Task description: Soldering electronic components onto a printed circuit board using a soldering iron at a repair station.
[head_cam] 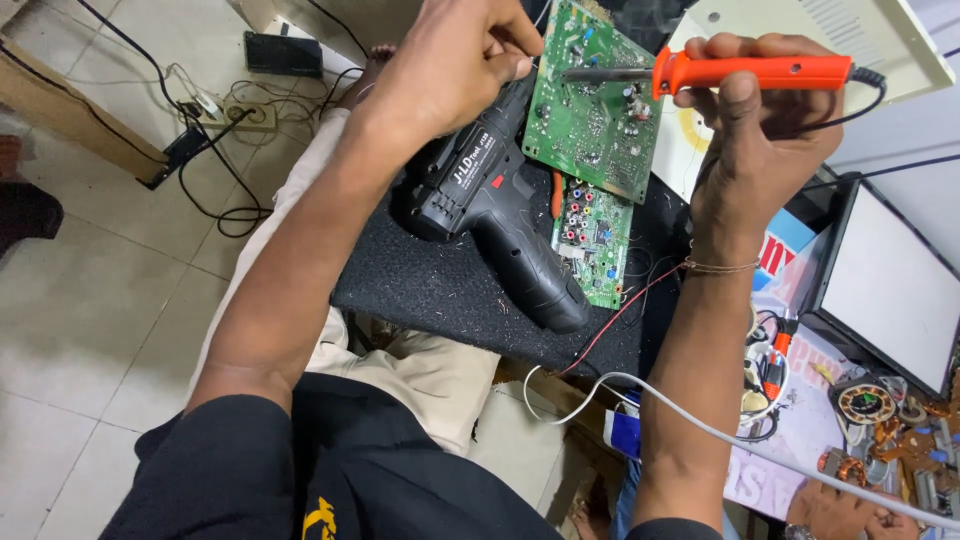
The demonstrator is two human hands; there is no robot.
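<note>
A pale tiled floor (90,300) fills the left half of the frame, with a power strip (240,115) and looping black cables (215,190) in the upper left. In the middle, a black mat (440,290) covers the person's lap as a work surface. At the right edge stands a white-faced panel in a dark frame (890,285), and the lower right is littered with copper coils and small parts (880,430).

On the mat lies a black cordless drill (500,215), its handle pointing to the lower centre. Beside it, at upper centre, a large green circuit board (590,110) stands tilted, studded with capacitors and solder points; a smaller green board (592,240) with coloured sockets lies just below it.

The right hand (765,130), upper right, is clamped around an orange-handled soldering iron (750,72), whose metal tip reaches left onto the large board. The left hand (455,65), upper centre, has its fingers pinched together at the board's left edge; what they pinch cannot be made out.
</note>
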